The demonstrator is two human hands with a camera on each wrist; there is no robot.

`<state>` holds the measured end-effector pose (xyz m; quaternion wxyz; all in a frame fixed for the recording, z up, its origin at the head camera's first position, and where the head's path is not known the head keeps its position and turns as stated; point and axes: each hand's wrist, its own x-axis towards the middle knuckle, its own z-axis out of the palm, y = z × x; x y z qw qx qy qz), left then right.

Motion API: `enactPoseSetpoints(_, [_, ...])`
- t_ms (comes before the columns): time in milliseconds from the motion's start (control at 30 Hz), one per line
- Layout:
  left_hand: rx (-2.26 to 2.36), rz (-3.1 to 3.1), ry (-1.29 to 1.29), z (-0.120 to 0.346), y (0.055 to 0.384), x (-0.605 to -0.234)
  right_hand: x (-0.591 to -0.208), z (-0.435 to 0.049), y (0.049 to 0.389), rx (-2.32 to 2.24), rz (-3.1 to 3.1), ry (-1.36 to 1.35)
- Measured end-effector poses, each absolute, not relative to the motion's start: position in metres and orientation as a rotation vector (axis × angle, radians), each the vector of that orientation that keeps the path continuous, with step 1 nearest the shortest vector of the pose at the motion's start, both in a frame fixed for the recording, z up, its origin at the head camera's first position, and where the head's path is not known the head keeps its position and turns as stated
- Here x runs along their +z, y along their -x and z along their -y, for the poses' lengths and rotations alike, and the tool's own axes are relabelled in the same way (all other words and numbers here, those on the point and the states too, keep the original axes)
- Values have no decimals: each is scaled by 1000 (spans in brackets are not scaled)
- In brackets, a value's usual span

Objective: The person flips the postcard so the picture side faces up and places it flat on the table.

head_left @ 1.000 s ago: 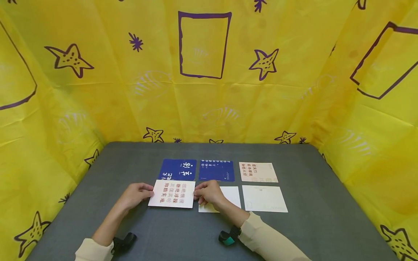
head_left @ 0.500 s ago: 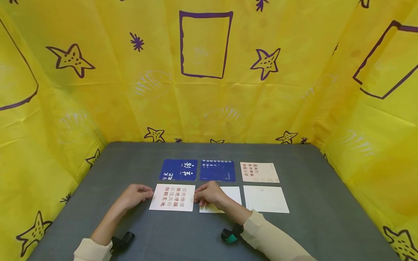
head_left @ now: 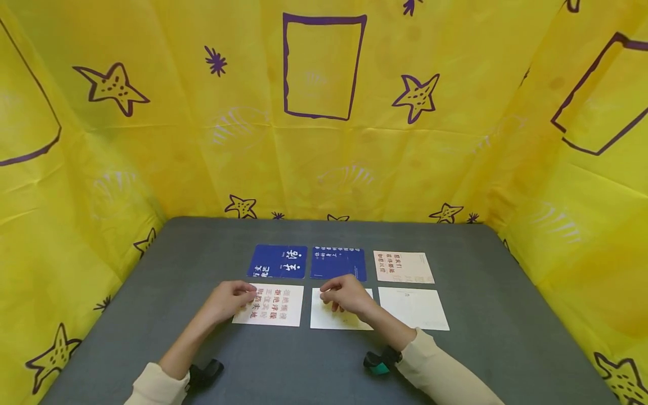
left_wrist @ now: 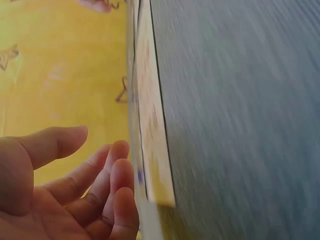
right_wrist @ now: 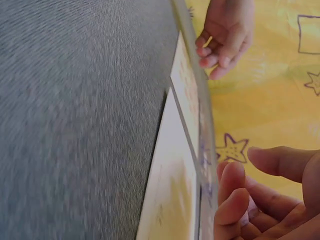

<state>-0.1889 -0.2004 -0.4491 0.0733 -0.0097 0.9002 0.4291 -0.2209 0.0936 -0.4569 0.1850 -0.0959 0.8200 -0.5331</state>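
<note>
My left hand (head_left: 229,301) hovers over the left side of a white postcard with red and pale Chinese characters (head_left: 283,306), front row left. In the left wrist view its thumb stands apart from loosely curved fingers (left_wrist: 122,175), with nothing held. My right hand (head_left: 346,295) is above the middle front postcard (head_left: 324,319), plain white and partly covered by the hand. The right wrist view shows a gap between thumb and fingers (right_wrist: 232,205), again holding nothing. To the right lies another nearly blank white postcard (head_left: 415,309).
Behind these lie two blue postcards with white characters, one at left (head_left: 278,261) and one in the middle (head_left: 338,264), and a cream postcard with red characters (head_left: 402,267). All rest on a grey table (head_left: 273,365), surrounded by yellow patterned cloth (head_left: 324,146).
The red-lettered postcard came down slightly toward me and lies flat in the front row. Both hands let go of its edges; both shifted right and rose off it.
</note>
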Motion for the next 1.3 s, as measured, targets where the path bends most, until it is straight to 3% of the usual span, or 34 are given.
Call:
enactPoseSetpoints(367, [1246, -2747, -17, 160, 194, -440, -448, -123, 218, -1391, -2524, 307])
enactPoseSetpoints(767, [1268, -2706, -211, 118, 193, -450, -448, -149, 212, -1213, -2758, 177])
enactPoseSetpoints(1300, [1098, -2709, -323, 92, 188, -451, -453, -159, 193, -857, -2995, 257])
